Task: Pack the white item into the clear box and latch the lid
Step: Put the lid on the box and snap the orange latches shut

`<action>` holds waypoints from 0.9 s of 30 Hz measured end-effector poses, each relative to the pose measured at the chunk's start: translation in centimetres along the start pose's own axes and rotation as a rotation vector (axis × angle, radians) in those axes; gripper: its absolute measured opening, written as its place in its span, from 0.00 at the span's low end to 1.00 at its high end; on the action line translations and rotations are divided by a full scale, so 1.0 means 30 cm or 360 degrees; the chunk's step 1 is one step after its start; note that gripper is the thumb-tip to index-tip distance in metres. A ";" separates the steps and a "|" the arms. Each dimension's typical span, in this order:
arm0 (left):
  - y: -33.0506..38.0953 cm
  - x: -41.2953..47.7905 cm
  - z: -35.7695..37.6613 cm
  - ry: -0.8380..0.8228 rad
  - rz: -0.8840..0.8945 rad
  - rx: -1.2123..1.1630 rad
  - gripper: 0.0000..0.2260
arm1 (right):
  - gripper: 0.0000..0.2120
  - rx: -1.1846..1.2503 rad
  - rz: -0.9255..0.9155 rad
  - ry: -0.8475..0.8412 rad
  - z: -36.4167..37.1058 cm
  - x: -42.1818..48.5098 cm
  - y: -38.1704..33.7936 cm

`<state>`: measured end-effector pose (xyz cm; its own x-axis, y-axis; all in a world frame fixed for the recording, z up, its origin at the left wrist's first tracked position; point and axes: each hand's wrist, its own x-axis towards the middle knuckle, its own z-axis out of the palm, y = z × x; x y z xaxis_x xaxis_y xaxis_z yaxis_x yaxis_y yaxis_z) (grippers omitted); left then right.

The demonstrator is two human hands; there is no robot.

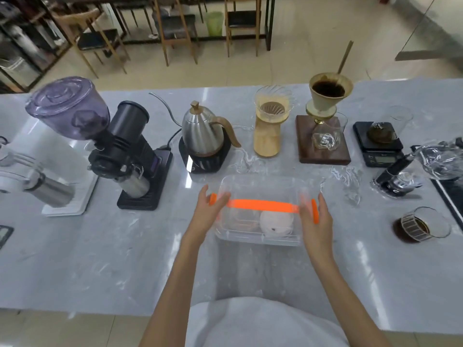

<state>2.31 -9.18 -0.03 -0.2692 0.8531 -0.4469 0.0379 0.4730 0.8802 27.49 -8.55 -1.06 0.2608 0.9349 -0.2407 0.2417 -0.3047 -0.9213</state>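
Two bare hands press against the short ends of a clear plastic box (260, 236) on the grey marble counter (100, 259). The left hand (208, 214) sits at the box's left end with its fingers held together, the fingertips beside the orange latch (213, 198) there; whether they grip the latch cannot be told through the blur. The right hand (316, 216) is at the right end, fingers together and laid flat against the other orange latch (314, 211). An orange handle (263, 205) spans the clear lid (263, 186) from side to side. The white item (275, 221), round and domed, lies inside the box toward its right half. Behind the box stand a steel gooseneck kettle (203, 131) on a black base, a black coffee grinder (127, 149), and a pour-over dripper (328, 96) holding dark grounds.
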 end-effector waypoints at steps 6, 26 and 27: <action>-0.057 -0.055 -0.036 -0.0018 0.0094 -0.0141 0.14 | 0.33 0.0037 0.0131 -0.0048 -0.004 -0.005 0.017; -0.070 -0.106 0.077 0.0395 0.0427 0.0277 0.21 | 0.22 -0.1052 -0.0537 0.0500 0.011 -0.068 -0.054; -0.071 -0.102 0.076 0.0390 0.0395 0.0238 0.22 | 0.21 -0.1044 -0.0546 0.0509 0.009 -0.068 -0.052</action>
<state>5.24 -12.28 -0.89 -0.4556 0.8764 -0.1559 0.2657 0.3010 0.9158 26.34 -9.94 0.79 0.3032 0.9287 0.2134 0.8305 -0.1477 -0.5371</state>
